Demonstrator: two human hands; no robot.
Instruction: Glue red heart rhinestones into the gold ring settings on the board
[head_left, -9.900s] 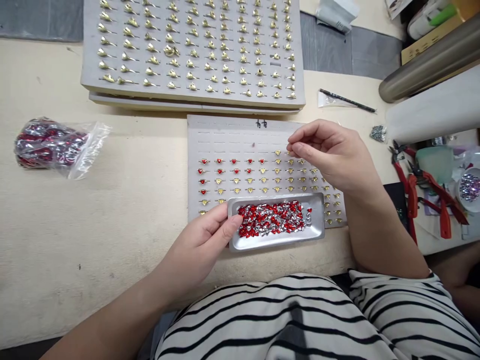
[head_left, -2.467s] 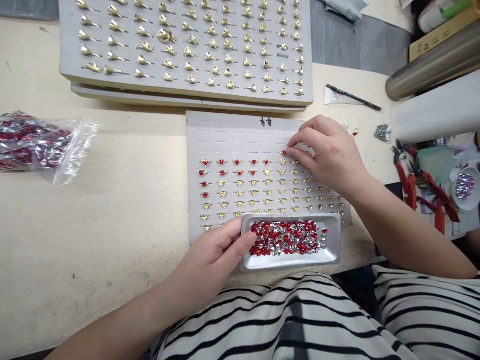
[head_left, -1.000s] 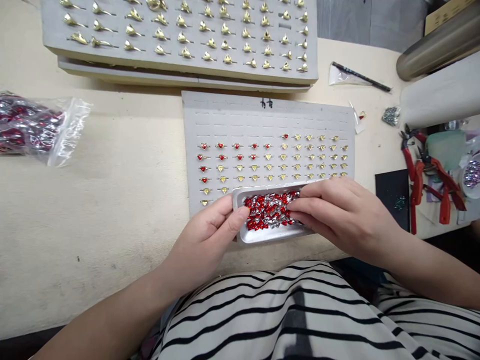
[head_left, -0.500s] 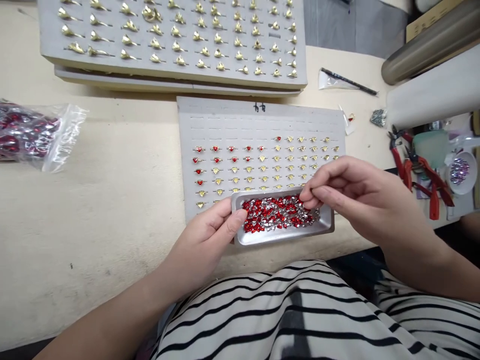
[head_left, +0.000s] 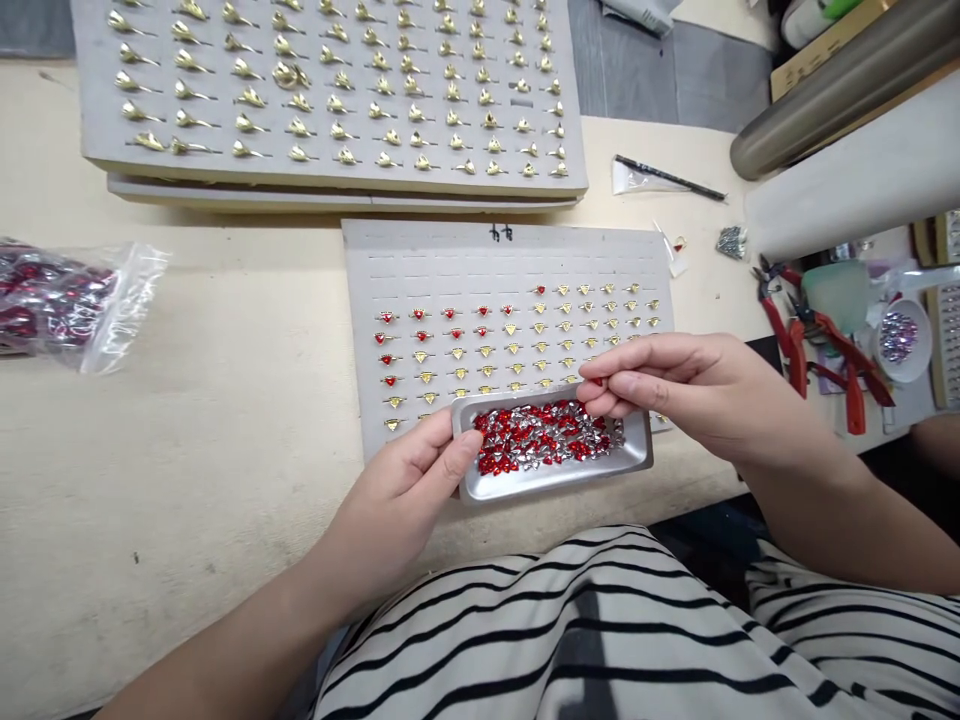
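My left hand [head_left: 405,485] grips the left end of a small metal tray [head_left: 559,484], thumb over its rim. Inside lie many red heart-like rhinestones [head_left: 517,432], some showing their silver backs. Above the tray's right end, my right hand [head_left: 694,405] pinches a red rhinestone [head_left: 598,381] between thumb and fingertips. Just behind the tray is a grey foam board [head_left: 420,265] holding rows of gold rings [head_left: 512,348] with triangular faces. Red stones sit on several rings [head_left: 418,314] at the upper left and on one in the top row. The tray hides the board's front part.
A larger foam board [head_left: 337,178] full of gold rings lies at the back. On the left is a zip bag [head_left: 64,305] of red stones. To the right are red-handled pliers [head_left: 851,360], a white bowl [head_left: 904,340] of beads, and a black pen [head_left: 671,178].
The camera view has shifted, so the boards appear lower and slightly left. My right hand has risen a little from the stones, and a red rhinestone now shows at its fingertips.
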